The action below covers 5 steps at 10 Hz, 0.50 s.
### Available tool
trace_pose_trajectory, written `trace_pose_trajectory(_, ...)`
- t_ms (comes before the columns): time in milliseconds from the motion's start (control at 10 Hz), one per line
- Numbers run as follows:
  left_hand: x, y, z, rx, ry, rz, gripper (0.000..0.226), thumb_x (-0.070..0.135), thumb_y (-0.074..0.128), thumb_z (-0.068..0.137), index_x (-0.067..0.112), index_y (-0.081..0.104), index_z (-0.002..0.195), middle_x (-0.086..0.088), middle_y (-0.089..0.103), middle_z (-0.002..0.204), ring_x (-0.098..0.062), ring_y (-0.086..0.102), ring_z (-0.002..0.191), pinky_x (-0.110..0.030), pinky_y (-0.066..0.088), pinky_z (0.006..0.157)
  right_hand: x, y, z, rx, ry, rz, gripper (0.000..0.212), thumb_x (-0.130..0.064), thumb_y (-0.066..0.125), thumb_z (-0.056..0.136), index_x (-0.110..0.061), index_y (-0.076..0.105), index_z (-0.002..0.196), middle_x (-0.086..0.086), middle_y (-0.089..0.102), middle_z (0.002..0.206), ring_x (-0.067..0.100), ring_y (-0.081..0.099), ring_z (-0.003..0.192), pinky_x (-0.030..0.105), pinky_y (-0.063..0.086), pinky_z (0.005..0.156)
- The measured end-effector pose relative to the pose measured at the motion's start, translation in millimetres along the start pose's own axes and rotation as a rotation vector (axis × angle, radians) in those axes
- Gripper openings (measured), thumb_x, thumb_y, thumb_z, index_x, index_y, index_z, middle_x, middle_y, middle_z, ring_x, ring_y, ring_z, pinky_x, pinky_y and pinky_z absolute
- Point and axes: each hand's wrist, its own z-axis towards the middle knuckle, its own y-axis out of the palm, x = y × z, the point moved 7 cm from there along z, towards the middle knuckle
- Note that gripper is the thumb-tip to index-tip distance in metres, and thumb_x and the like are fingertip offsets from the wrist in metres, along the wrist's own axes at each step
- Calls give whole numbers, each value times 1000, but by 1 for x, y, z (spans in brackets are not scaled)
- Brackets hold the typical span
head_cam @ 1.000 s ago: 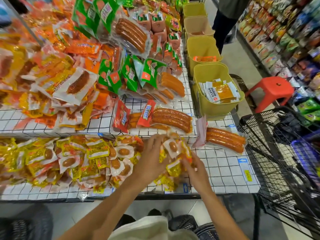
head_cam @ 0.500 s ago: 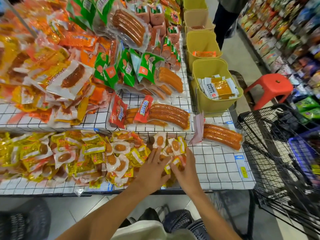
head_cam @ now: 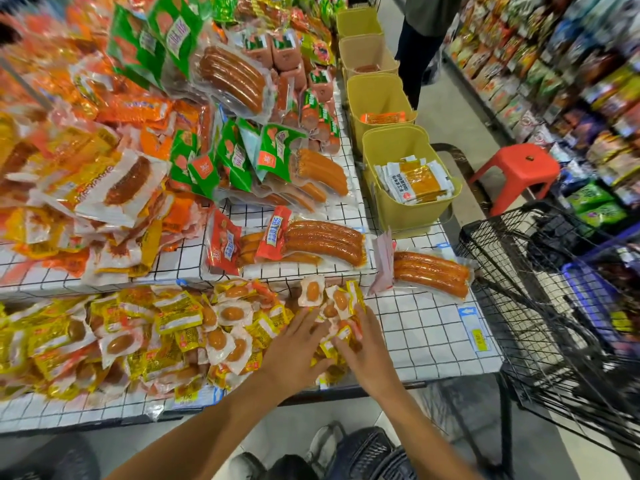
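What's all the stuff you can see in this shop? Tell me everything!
small sausage packets: many, yellow and white, heaped on the front shelf
long sausage pack: one, clear with orange-brown sausages, alone at the front shelf's right end
more long sausage packs: several, red labels, upper shelf
green packs: several, upper shelf
shelf: one, white with a black grid
bins: four, yellow-green, in a row right of the shelf
stool: one, red, in the aisle
cart: one, black wire, far right
snack wall: many colours, right edge
standing person: one, dark trousers, top
left hand grip: fingers flat on the small packets
right hand grip: touching the small packets
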Motion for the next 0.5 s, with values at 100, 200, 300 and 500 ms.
trace_pose_trajectory(100,-1,-6,-2,-18,41,-17,65,50,47,99,31,23,156,2,2,169,-20,-5,155,-39,31,120,1,0,0,3,27,-88,74,-37,67,96,-24,29,158,2,39,150,10,45,138,35,44,113)
trace_pose_trajectory(200,-5,-24,-14,-16,85,-135,52,42,50,100,33,37,149,4,15,167,-17,2,155,-37,33,117,-4,-3,-3,34,48,-250,71,-42,67,94,-22,35,155,4,43,149,21,45,137,41,44,110)
trace_pose_trajectory(300,-10,-47,-27,16,140,-220,48,38,52,100,31,43,147,2,31,161,-16,17,152,-32,28,117,-15,-2,-8,76,29,-309,62,-39,70,92,-21,47,147,2,49,145,24,49,133,40,45,108)
trace_pose_trajectory(500,-60,-105,-99,146,214,-235,48,36,52,102,28,45,149,7,31,161,-13,24,149,-29,24,120,-56,28,-35,165,80,-376,56,-40,65,96,-18,50,146,7,43,154,28,36,144,45,34,118)
